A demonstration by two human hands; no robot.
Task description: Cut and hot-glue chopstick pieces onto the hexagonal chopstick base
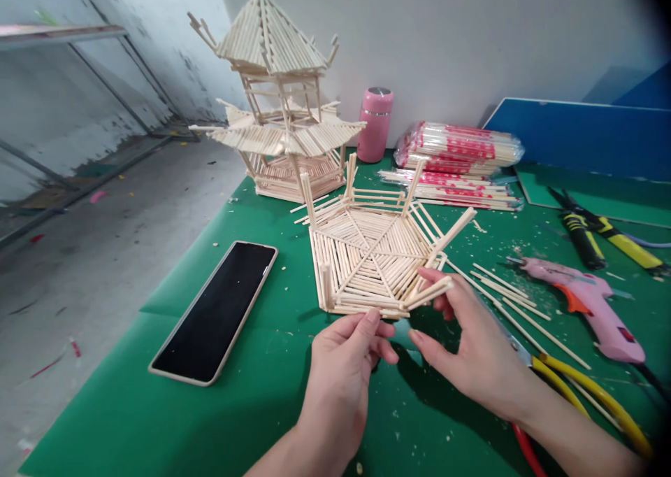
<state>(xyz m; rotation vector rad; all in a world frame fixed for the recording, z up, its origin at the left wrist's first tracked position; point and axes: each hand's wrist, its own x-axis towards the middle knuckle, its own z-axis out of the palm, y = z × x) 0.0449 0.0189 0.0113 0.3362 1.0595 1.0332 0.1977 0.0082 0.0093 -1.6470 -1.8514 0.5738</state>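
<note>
A hexagonal platform (370,253) of light wooden sticks lies on the green table, with short stick posts rising at its corners. My left hand (346,372) is closed at the front edge, thumb and fingers pinching the rim sticks. On the right, my right hand (466,337) has its thumb and fingers apart. Its fingertips are by the tilted corner post (430,294), partly hidden behind it; I cannot tell whether they touch it. Several loose sticks (511,292) lie to the right. Yellow-handled pliers (592,400) are partly covered by my right forearm.
A two-tiered stick pavilion (283,138) stands behind, beside a pink flask (375,124) and bagged stick bundles (461,148). A phone (214,312) lies left. To the right are a pink glue gun (587,302) and black-and-yellow pliers (602,232). The table edge (141,311) runs along the left.
</note>
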